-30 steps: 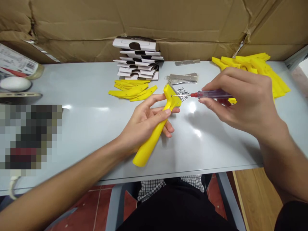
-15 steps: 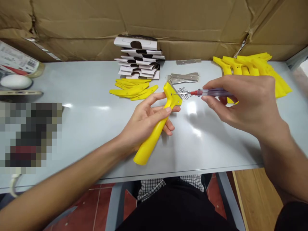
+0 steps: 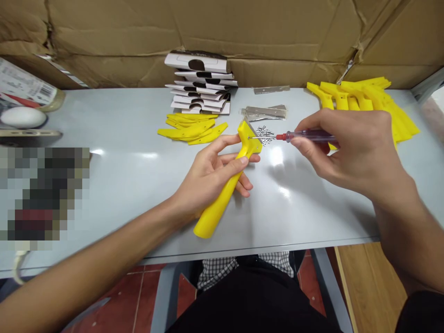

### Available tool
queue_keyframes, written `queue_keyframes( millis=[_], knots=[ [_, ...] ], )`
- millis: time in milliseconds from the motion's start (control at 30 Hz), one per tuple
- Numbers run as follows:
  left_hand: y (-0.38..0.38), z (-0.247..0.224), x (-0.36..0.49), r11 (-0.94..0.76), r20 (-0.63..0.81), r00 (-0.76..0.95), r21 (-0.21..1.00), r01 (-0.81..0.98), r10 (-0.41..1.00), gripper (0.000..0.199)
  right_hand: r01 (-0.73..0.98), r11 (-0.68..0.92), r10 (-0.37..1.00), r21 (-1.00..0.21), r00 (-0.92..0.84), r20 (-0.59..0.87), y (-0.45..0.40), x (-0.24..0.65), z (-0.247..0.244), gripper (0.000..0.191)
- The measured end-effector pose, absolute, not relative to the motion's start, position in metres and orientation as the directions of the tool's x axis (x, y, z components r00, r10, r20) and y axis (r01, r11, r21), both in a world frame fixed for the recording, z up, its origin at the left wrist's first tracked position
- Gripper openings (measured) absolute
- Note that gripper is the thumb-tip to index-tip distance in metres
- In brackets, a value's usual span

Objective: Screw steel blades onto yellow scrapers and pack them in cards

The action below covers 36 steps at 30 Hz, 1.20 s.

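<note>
My left hand (image 3: 218,171) is wrapped round a yellow scraper (image 3: 222,199), thumb on top, its head tilted up and away from me. A thin metal blade shows along the head's far edge. In my right hand (image 3: 360,148) is a screwdriver (image 3: 305,135) with a clear purplish handle and red collar, pinched between thumb and fingers. Its tip meets the scraper head at a screw hole. Just behind the shaft lies a heap of small screws (image 3: 265,134). Metal blades (image 3: 265,112) are stacked beyond the screws.
Yellow curved plastic pieces (image 3: 194,129) lie left of the scraper head, before a stack of folded white cards (image 3: 201,88). More yellow scraper handles (image 3: 374,101) are piled at the right. A phone (image 3: 29,134) and a bottle (image 3: 34,88) stand left. Cardboard (image 3: 277,37) walls the back.
The screwdriver and my right hand have shifted very slightly, its tip still at the same hole. My left hand keeps its hold on the scraper.
</note>
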State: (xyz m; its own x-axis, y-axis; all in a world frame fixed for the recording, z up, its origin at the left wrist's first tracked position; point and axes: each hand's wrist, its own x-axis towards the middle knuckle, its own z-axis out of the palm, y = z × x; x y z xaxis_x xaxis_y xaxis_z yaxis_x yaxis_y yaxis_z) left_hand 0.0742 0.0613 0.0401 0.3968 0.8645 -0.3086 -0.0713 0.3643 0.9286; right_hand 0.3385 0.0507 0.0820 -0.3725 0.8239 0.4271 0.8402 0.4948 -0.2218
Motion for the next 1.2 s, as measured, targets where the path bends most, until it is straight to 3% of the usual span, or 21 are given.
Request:
queue_keyframes(
  millis=[133,267,400,567,767,900,1000,1200],
  knots=[
    [0.061,0.039,0.073,0.351,-0.294,0.410,0.934,-0.067,0.863,0.051,0.853,0.486,0.820,-0.191,-0.370,0.438,0.052,0.334,0.079,0.042],
    [0.062,0.038,0.074,0.356,-0.297,0.400,0.931,-0.078,0.867,0.047,0.834,0.489,0.836,-0.256,-0.363,0.412,0.052,0.332,0.080,0.021],
    [0.061,0.037,0.075,0.344,-0.284,0.401,0.935,-0.085,0.871,0.044,0.792,0.535,0.818,-0.293,-0.400,0.413,0.049,0.334,0.081,0.014],
    [0.061,0.034,0.076,0.275,-0.229,0.374,0.958,-0.076,0.899,0.047,0.822,0.503,0.845,-0.265,-0.405,0.348,0.049,0.330,0.078,0.026],
    [0.063,0.031,0.076,0.187,-0.167,0.366,0.982,-0.020,0.916,0.044,0.801,0.401,0.916,-0.445,-0.368,0.162,0.054,0.330,0.086,0.042],
    [0.063,0.031,0.075,0.154,-0.148,0.373,0.988,0.012,0.916,0.045,0.725,0.322,0.925,-0.608,-0.378,0.040,0.057,0.336,0.088,0.031],
    [0.063,0.034,0.074,0.198,-0.189,0.410,0.980,0.021,0.892,0.053,0.682,0.368,0.882,-0.633,-0.472,0.004,0.059,0.338,0.083,0.036],
    [0.066,0.037,0.075,0.288,-0.253,0.432,0.957,-0.017,0.866,0.026,0.672,0.473,0.821,-0.569,-0.571,0.007,0.064,0.338,0.079,0.026]
  ],
)
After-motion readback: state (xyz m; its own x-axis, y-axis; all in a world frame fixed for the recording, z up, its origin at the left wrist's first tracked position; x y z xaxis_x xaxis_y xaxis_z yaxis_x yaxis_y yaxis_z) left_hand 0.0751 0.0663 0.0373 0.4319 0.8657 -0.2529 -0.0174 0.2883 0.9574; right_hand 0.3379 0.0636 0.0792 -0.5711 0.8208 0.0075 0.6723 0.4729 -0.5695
